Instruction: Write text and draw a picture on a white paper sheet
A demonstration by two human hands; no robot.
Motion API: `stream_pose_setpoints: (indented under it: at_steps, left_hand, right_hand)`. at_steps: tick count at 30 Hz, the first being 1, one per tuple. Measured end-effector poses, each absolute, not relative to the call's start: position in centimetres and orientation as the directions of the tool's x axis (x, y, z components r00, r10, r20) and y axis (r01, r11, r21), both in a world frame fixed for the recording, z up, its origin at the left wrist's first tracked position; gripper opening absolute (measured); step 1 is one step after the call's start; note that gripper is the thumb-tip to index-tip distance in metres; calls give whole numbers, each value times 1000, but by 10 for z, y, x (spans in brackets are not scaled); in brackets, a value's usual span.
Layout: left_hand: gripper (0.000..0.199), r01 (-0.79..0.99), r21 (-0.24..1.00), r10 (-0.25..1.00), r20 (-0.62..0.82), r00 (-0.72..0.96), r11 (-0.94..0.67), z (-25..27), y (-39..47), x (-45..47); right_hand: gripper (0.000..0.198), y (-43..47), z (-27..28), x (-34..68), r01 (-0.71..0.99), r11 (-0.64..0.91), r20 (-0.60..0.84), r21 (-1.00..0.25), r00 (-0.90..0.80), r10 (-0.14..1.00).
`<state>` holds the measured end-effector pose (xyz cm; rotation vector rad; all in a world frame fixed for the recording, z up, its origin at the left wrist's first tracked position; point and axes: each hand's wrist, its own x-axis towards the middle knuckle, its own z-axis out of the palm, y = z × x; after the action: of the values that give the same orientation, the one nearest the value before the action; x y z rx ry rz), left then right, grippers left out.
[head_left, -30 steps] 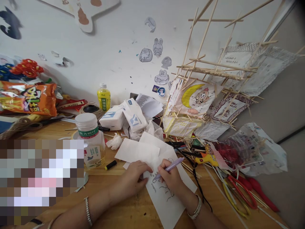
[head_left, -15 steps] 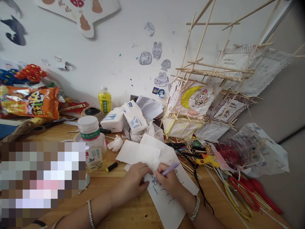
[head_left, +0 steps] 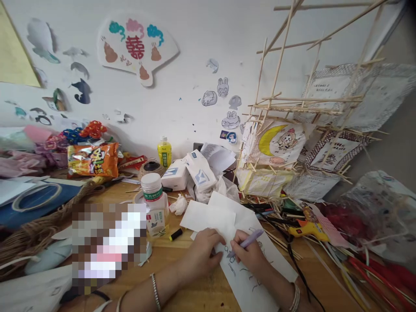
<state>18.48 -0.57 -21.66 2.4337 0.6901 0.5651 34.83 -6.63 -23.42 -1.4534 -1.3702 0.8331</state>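
Observation:
My right hand (head_left: 248, 253) grips a lilac pen (head_left: 251, 238) at a slant, its tip down on a white sheet of paper (head_left: 247, 290). Dark curved lines and small figures are drawn on that sheet, partly covered by the hand. My left hand (head_left: 206, 251) rests at the sheet's left edge, thumb and fingers apart and curved, holding nothing that I can make out. Beyond the hands, a blank white paper piece (head_left: 208, 215) overlaps the drawn sheet. A black cap with a yellow end (head_left: 176, 235) lies on the table left of my left hand.
A plastic jar (head_left: 156, 216) and tissue packs (head_left: 199, 169) stand behind. At the right are a stick-frame lantern (head_left: 282, 145), a yellow glue gun (head_left: 308, 232), a black cable and red-handled scissors (head_left: 377, 277). A blurred-out patch, rope and a snack bag (head_left: 92, 159) occupy the left.
The view has turned left and up, so everything sits further right and more wall shows. My hands stay at the paper, the right one still holding the pen.

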Motion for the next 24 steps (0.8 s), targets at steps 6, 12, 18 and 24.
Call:
stream_pose_setpoints:
  at_steps: [6,12,18,24]
  left_hand:
    - [26,337,596,570,255,781,-729,-218,-3,186]
    - [29,300,594,538,273,798,-747,-221,0,187]
    - [29,301,579,534,284,796,-757,-223,-1,188]
    - [26,295,562,521,295,801,-772,-224,-1,188]
  right_hand:
    - [21,-66,-235,348,344,85,141,-935,142,980]
    - [24,-67,-234,350,396,137,190,-908,97,977]
    - [23,-69,-228,350,414,182,220,-892,47,974]
    - [24,-69,-231,352,428,208,242,-880,25,970]
